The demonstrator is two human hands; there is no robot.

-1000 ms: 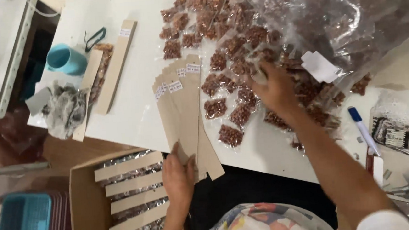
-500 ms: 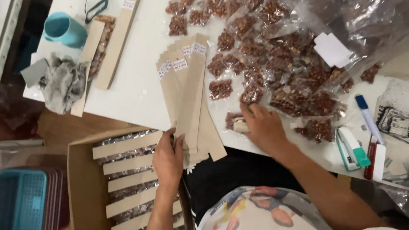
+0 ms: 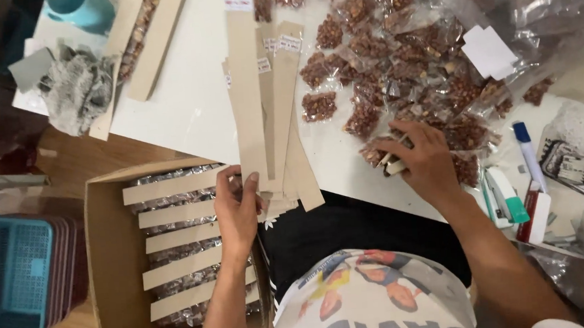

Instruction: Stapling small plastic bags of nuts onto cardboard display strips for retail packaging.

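Note:
My left hand pinches the near end of a long tan cardboard strip that reaches up the white table, lying over a fanned stack of like strips. My right hand grips a small clear packet of brown nuts at the near edge of a heap of such packets. Below my left hand stands an open cardboard box with several strips of packets laid in rows.
A large clear bag of nuts lies at the top right. A stapler, a marker and a red-white item sit right. A teal cup, crumpled cloth and blue baskets are left.
My left hand has drawn one strip out of the stack and slid it further up the table. My right hand came back from the heap and took hold of a packet near the table edge.

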